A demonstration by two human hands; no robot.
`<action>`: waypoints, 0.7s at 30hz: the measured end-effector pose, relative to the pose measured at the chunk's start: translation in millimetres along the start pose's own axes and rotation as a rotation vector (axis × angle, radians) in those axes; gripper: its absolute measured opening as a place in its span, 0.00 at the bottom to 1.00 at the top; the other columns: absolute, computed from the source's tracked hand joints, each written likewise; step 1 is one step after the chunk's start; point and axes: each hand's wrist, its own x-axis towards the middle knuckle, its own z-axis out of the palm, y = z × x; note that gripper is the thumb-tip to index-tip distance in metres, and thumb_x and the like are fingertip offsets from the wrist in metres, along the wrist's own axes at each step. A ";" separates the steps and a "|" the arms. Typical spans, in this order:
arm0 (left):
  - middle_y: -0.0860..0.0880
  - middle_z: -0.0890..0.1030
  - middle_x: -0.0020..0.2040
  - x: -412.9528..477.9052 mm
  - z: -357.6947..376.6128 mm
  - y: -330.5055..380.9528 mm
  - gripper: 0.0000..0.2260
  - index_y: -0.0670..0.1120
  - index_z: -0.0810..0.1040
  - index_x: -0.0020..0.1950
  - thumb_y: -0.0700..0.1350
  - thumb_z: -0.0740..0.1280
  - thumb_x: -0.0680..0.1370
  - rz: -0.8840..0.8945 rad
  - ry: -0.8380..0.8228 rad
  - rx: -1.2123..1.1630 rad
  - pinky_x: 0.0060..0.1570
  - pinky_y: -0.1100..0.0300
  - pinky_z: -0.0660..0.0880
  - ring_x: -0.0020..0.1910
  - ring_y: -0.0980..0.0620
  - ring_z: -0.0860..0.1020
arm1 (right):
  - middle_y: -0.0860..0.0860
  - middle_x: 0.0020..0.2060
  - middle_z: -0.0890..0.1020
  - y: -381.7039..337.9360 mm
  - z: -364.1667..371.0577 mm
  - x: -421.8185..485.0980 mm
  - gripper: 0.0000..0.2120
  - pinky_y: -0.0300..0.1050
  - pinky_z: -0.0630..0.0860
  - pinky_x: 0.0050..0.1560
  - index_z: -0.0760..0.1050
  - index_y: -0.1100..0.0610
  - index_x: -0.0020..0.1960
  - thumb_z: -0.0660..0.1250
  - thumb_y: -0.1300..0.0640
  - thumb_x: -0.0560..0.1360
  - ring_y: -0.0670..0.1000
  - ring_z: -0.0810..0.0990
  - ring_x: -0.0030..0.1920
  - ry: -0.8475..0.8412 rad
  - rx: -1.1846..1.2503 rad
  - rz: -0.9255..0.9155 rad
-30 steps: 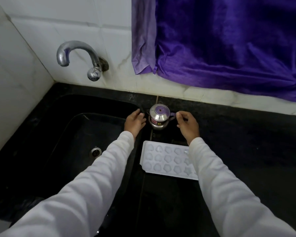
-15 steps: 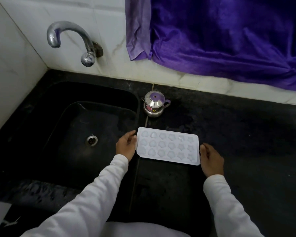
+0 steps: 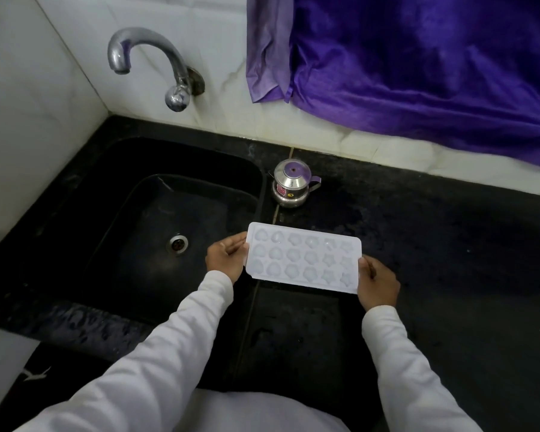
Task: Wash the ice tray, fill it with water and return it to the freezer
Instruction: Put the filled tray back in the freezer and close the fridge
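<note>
Holding the white ice tray point(image 3: 304, 260) by its two short ends, our left hand point(image 3: 226, 256) and right hand point(image 3: 377, 283) grasp it over the black bench point(image 3: 449, 260), just right of the sink point(image 3: 131, 232).

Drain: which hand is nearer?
Left. The left hand grips the tray's sink-side end, just right of the drain; the right hand holds the far end, over the counter.
</note>
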 end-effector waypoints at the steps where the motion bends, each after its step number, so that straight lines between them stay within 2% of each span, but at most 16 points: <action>1: 0.51 0.87 0.48 -0.9 -4.4 1.5 0.10 0.48 0.84 0.55 0.35 0.69 0.77 0.009 0.008 -0.012 0.57 0.57 0.80 0.50 0.55 0.85 | 0.55 0.48 0.84 -3.1 1.7 0.2 0.12 0.43 0.69 0.58 0.81 0.58 0.55 0.61 0.55 0.81 0.56 0.80 0.51 -0.003 0.005 -0.012; 4: 0.53 0.86 0.48 -4.4 -19.0 5.4 0.10 0.50 0.84 0.53 0.35 0.69 0.77 0.032 0.052 -0.052 0.56 0.59 0.79 0.50 0.56 0.84 | 0.54 0.49 0.84 -15.8 8.5 0.3 0.12 0.42 0.71 0.58 0.82 0.58 0.56 0.62 0.55 0.80 0.53 0.80 0.50 -0.022 0.049 -0.050; 8: 0.52 0.86 0.48 -13.9 -42.3 8.1 0.10 0.47 0.83 0.55 0.35 0.69 0.78 0.045 0.122 -0.097 0.55 0.60 0.79 0.51 0.54 0.84 | 0.54 0.49 0.84 -32.8 22.3 -1.5 0.12 0.51 0.72 0.64 0.82 0.57 0.56 0.63 0.54 0.80 0.53 0.80 0.50 -0.067 0.059 -0.112; 13: 0.53 0.85 0.46 -32.4 -81.2 5.4 0.10 0.44 0.83 0.57 0.34 0.69 0.78 0.057 0.244 -0.127 0.48 0.68 0.80 0.45 0.60 0.83 | 0.51 0.45 0.83 -57.8 42.6 -18.0 0.11 0.38 0.69 0.53 0.81 0.58 0.56 0.63 0.55 0.80 0.48 0.77 0.46 -0.165 0.081 -0.181; 16: 0.52 0.85 0.46 -45.4 -107.7 -3.0 0.10 0.42 0.83 0.57 0.35 0.69 0.78 0.056 0.322 -0.133 0.48 0.69 0.80 0.44 0.62 0.83 | 0.50 0.45 0.82 -70.1 58.3 -32.8 0.11 0.37 0.68 0.52 0.82 0.58 0.56 0.63 0.55 0.80 0.47 0.77 0.46 -0.223 0.084 -0.217; 21: 0.47 0.84 0.51 -75.7 -149.2 -16.5 0.11 0.40 0.82 0.60 0.34 0.69 0.78 0.033 0.437 -0.183 0.54 0.63 0.79 0.47 0.56 0.83 | 0.49 0.45 0.82 -87.0 86.1 -62.2 0.11 0.37 0.69 0.51 0.81 0.58 0.56 0.63 0.55 0.80 0.47 0.78 0.47 -0.337 0.096 -0.274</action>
